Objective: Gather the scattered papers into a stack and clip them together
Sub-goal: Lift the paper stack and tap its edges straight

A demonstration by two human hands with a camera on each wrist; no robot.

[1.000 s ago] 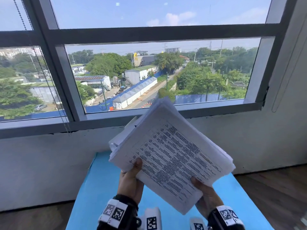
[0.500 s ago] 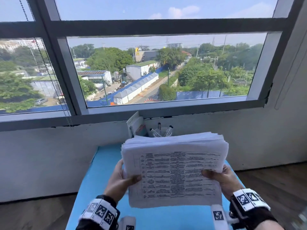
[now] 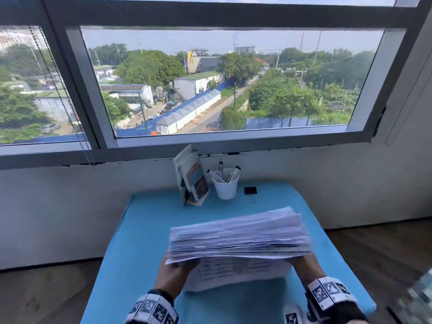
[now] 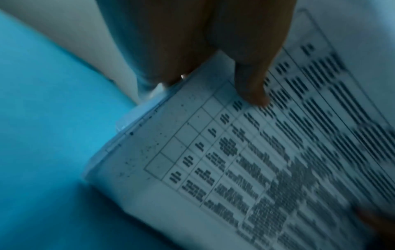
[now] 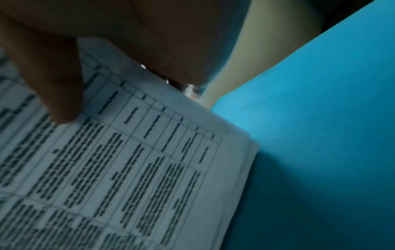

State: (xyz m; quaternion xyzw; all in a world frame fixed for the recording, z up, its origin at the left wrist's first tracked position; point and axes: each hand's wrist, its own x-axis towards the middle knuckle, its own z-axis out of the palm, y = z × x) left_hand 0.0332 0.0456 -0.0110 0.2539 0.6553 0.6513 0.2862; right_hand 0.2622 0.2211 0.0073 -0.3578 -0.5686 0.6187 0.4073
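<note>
Under the wide window [image 3: 224, 78], on the blue counter [image 3: 145, 230], the left hand [image 3: 174, 275] grips the left edge of a thick stack of papers [image 3: 238, 232], its thumb [image 4: 254, 88] pressed on the printed top sheet and its fingers curled behind the pile. The stack stands tilted on its lower long edge near the front of the counter, so the upper edges of the sheets face the room, slightly fanned and uneven. The sheet nearest the person carries a printed table with dark rows of text. On the other side, the right hand [image 3: 304, 265] pinches the stack's right edge in the same way, thumb [image 5: 57, 94] in front and fingers behind. Farther back by the wall, well apart from the papers, stand some leaning booklets [image 3: 192, 178], then a white cup of markers [image 3: 225, 185], and to its right a black binder clip [image 3: 250, 191] lying loose on the counter.
</note>
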